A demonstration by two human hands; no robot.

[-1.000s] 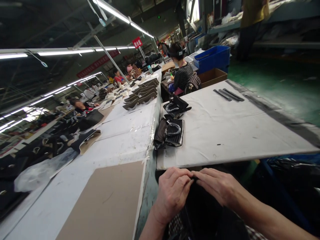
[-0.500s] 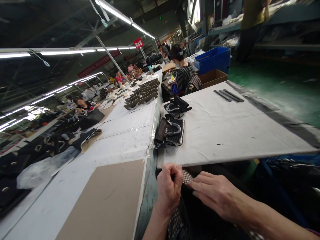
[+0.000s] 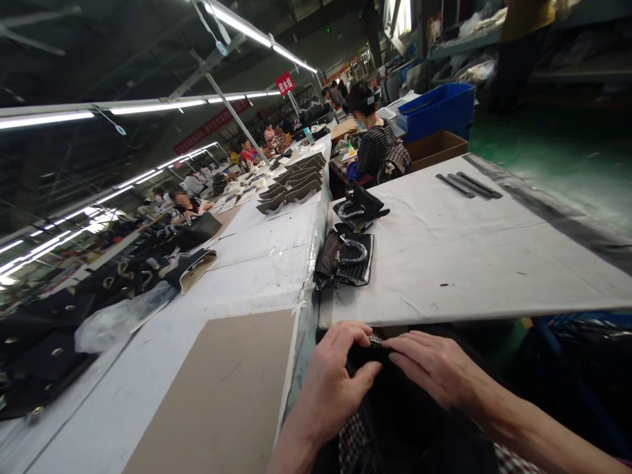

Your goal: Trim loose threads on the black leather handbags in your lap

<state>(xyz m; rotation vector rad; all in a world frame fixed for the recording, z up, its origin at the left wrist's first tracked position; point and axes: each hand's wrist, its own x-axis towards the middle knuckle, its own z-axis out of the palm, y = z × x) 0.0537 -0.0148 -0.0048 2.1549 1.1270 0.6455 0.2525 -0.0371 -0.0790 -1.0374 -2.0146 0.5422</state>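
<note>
Blue bin, dark contents, left grip half-curled, right grip narrower, both holding material

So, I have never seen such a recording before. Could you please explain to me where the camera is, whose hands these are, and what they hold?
There is no machine here. The camera sits on a person's head, looking forward and down, so the left hand and right hand in front are that person's own. Both are at the upper edge of some black material; how firmly each grips is hard to tell. Just beyond, a pale table bears two black bags and some dark strips. To the left, a grey-brown sheet lies on a long white table.
</note>
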